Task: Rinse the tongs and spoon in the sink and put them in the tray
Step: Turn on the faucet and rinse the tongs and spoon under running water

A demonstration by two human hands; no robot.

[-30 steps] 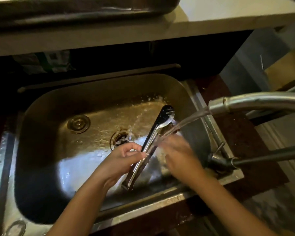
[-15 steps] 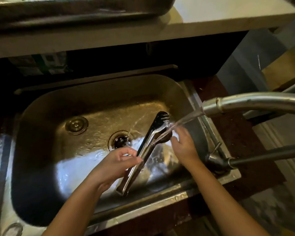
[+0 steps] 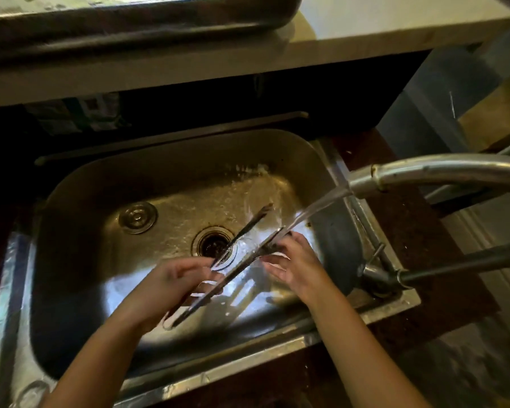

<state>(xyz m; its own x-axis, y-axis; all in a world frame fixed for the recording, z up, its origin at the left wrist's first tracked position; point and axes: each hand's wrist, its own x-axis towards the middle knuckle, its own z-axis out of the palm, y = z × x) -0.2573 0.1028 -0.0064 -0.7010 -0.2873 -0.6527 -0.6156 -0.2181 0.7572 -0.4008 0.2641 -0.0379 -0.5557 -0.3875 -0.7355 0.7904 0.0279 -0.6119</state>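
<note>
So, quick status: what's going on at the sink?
Left hand holds tongs, spread open. Right hand rubs one arm under running water. Spoon not seen. Nothing blocking.

Two hands [image 3: 171, 285], one tongs [image 3: 242, 262], one sink [image 3: 80, 207], one faucet [image 3: 424, 172], one tray [image 3: 130, 28]

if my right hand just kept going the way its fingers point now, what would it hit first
The right hand points up and left, and its fingers already look to be touching the nearer arm of the open tongs under the water stream. So the tongs come first, then probably the sink floor near the drain; depth is unclear.
</note>
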